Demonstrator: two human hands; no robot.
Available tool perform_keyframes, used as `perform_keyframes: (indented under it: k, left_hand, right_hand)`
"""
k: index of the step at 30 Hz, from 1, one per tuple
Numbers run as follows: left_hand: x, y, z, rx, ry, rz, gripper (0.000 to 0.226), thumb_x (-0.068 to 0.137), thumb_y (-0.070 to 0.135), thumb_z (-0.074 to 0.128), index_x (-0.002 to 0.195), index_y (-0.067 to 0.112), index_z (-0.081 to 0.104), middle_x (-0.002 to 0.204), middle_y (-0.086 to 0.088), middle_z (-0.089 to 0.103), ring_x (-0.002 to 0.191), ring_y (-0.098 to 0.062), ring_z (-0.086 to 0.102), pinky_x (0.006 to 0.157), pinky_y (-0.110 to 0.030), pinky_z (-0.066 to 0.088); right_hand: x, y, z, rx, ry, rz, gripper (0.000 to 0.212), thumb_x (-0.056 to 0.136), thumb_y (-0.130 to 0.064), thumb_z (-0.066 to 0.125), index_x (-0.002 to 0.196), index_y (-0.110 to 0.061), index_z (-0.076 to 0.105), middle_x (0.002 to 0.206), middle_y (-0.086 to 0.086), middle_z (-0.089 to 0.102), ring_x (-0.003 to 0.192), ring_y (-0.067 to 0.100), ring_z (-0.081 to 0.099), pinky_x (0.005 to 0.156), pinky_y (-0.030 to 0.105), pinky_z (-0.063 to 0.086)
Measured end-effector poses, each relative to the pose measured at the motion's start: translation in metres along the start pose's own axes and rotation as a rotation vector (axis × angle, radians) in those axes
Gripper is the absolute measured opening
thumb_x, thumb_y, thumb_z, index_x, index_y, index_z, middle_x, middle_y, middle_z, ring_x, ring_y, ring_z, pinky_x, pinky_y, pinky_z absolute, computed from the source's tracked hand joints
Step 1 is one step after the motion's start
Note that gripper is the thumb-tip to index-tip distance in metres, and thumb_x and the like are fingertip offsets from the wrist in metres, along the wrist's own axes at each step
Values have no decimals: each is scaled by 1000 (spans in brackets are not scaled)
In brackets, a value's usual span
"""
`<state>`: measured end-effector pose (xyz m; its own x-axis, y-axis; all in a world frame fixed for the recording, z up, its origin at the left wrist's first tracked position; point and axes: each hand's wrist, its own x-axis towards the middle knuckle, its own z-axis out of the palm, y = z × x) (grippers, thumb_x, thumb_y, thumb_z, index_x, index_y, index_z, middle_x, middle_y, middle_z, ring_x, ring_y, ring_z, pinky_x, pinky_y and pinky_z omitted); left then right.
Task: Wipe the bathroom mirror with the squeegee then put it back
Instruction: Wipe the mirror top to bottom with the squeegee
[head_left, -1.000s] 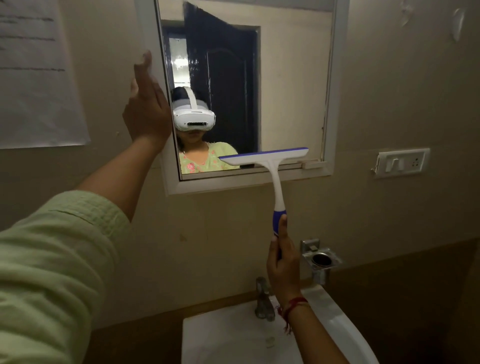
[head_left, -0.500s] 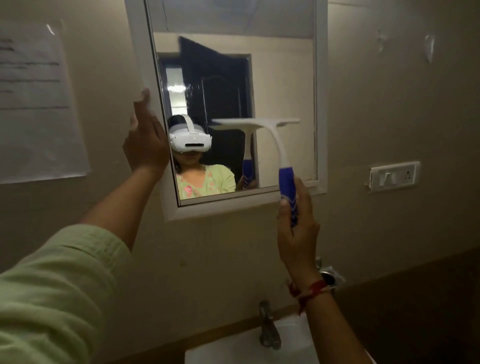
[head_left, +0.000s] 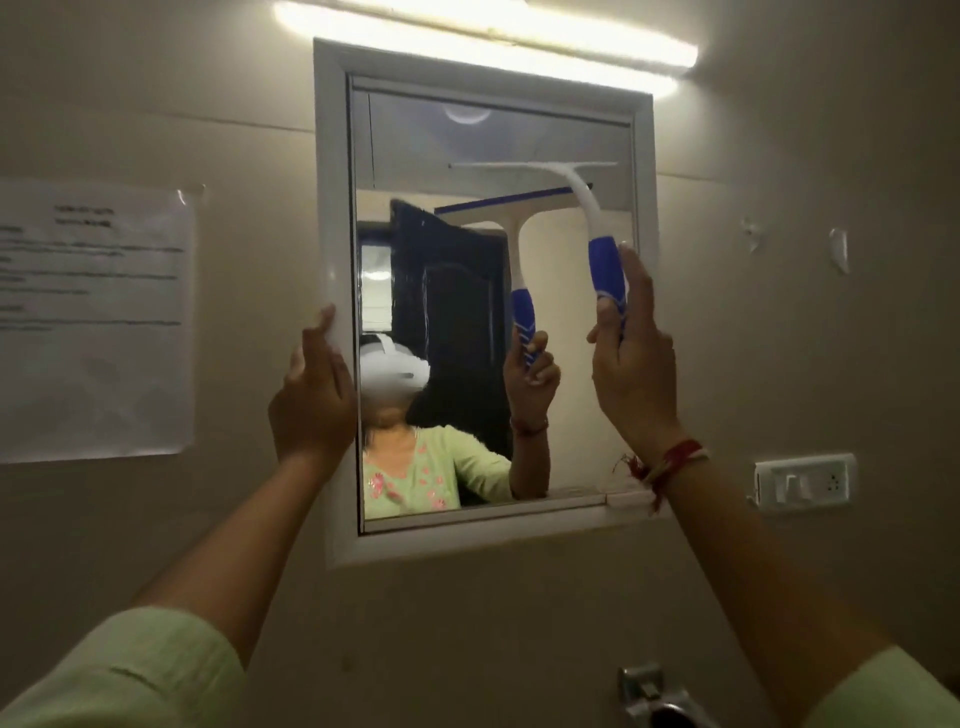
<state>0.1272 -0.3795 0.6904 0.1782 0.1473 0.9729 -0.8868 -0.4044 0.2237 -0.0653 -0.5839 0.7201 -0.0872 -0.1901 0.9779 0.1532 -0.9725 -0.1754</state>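
Note:
The white-framed bathroom mirror (head_left: 550, 130) hangs on the beige wall in front of me. My right hand (head_left: 631, 364) grips the blue handle of the white squeegee (head_left: 582, 197). Its blade lies flat against the glass in the upper right part of the mirror. My left hand (head_left: 311, 405) rests on the left side of the mirror frame, fingers wrapped over its edge. The glass reflects the squeegee, the hand holding it and a person in a green top.
A lit tube light (head_left: 488, 36) runs above the mirror. A paper notice (head_left: 93, 322) is stuck to the wall at left. A white switch plate (head_left: 802, 483) sits at right. A metal holder (head_left: 649, 696) shows at the bottom edge.
My right hand has lifted the squeegee from the mirror's bottom edge up to its upper part. The view has tilted upward, so the sink has dropped out of sight. The left hand stays on the frame.

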Motion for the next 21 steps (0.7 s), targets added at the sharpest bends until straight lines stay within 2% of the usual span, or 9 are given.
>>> perform_keyframes:
  k: [4, 6, 9, 14, 17, 21]
  left_hand:
    - [0, 1, 0, 10, 1, -1, 34, 99, 25, 29, 133, 28, 32, 118, -15, 59, 73, -41, 59, 57, -35, 37]
    - [0, 1, 0, 9, -1, -7, 35, 98, 27, 27, 133, 29, 32, 116, -17, 59, 70, -42, 59, 56, -37, 39]
    - [0, 1, -1, -4, 4, 18, 34, 100, 25, 28, 133, 26, 32, 115, -18, 59, 63, -38, 58, 53, -32, 35]
    - [0, 2, -2, 7, 10, -2, 34, 99, 22, 31, 133, 26, 33, 118, -17, 59, 68, -41, 59, 56, -33, 35]
    - [-1, 3, -2, 14, 7, 0, 34, 100, 23, 29, 133, 26, 32, 120, -16, 58, 71, -41, 59, 58, -34, 35]
    - [-1, 5, -2, 5, 14, -6, 34, 100, 22, 31, 134, 25, 33, 116, -19, 58, 67, -41, 58, 56, -33, 33]
  right_hand:
    - [23, 3, 2, -90, -15, -43, 49, 97, -32, 33, 143, -20, 24, 111, 13, 64, 71, 17, 60, 69, 31, 55]
    - [32, 4, 4, -106, -13, -58, 47, 98, -29, 35, 143, -18, 27, 107, 13, 65, 68, 14, 57, 68, 28, 53]
    - [47, 4, 9, -118, 8, -64, 46, 98, -27, 37, 142, -18, 28, 102, 11, 66, 66, 13, 56, 66, 23, 51]
    - [69, 2, 19, -86, 10, -59, 46, 98, -25, 38, 142, -17, 29, 113, 10, 63, 75, 6, 54, 66, 4, 37]
    - [67, 2, 22, -65, 7, -51, 47, 98, -24, 38, 144, -17, 27, 117, 9, 62, 76, 2, 53, 67, 2, 35]
    - [37, 9, 17, -42, -3, -11, 47, 99, -25, 37, 144, -20, 25, 111, 9, 64, 64, -2, 51, 66, 6, 42]
